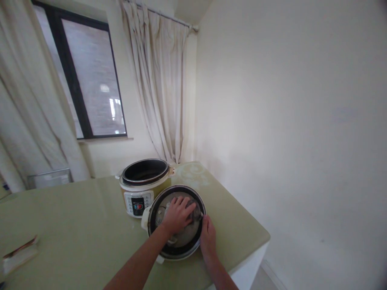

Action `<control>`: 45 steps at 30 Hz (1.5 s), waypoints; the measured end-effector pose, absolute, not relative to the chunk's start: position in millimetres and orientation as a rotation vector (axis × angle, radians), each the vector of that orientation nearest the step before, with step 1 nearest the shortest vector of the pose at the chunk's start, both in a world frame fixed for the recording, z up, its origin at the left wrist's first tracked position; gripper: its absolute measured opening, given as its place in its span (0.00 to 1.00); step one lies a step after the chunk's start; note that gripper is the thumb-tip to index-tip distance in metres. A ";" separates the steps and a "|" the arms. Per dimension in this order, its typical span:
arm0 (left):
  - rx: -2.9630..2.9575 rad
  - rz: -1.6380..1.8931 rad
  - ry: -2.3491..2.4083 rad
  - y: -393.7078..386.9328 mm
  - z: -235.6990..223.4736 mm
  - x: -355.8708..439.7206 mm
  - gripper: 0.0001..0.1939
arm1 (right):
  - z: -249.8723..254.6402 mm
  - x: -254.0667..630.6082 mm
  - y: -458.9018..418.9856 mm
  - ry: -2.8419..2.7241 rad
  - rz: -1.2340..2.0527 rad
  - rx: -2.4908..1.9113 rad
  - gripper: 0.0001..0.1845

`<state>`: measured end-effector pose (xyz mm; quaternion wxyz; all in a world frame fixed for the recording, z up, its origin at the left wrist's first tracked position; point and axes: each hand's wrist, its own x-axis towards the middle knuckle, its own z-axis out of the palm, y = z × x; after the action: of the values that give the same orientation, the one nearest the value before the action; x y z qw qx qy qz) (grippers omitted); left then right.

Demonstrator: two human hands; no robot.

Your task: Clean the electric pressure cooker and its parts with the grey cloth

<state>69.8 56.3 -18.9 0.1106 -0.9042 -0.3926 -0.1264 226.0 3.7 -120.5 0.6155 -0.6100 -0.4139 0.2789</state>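
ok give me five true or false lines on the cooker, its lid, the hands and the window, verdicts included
1. The left hand presses a grey cloth on the inner face of the round lid. True.
2. The right hand is inside the cooker. False: it grips the lid's edge.
3. The cooker stands open on the green table. True.
4. The cooker's control panel faces away from the person. False: it faces toward them.
5. Curtains hide the whole window. False: they hang at its sides.
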 end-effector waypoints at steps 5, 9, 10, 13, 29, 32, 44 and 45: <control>-2.384 -0.582 -1.533 64.1 -16.0 52.4 0.26 | -124.8 223.2 4.3 -0.917 0.661 -1.420 0.44; -2.378 -0.484 -1.590 44.2 -22.6 36.7 0.25 | -121.3 218.7 1.4 -0.907 0.650 -1.412 0.40; -2.400 -0.446 -1.588 36.9 -25.8 34.1 0.25 | -119.6 217.7 0.8 -0.915 0.653 -1.407 0.39; -2.528 -0.335 -1.549 14.4 -36.8 33.6 0.25 | -115.3 215.8 -0.3 -0.957 0.648 -1.398 0.37; -2.495 -0.386 -1.419 63.3 -2.8 80.6 0.26 | -113.2 226.6 4.7 -1.002 0.567 -1.468 0.36; -2.380 -0.400 -1.564 67.1 6.4 64.0 0.24 | -110.5 224.9 3.6 -0.979 0.577 -1.455 0.35; -2.155 -1.369 -2.202 5.4 13.2 -44.7 0.21 | -110.1 219.9 1.0 -0.966 0.579 -1.392 0.39; -2.051 -1.504 -2.289 2.3 6.8 -60.9 0.22 | -109.7 221.8 -0.3 -0.958 0.572 -1.394 0.38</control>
<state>-60.9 2.3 6.8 -0.1395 -0.5936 -0.6624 -0.4352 221.8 -0.3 -109.7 0.6273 -0.6081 -0.4178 0.2495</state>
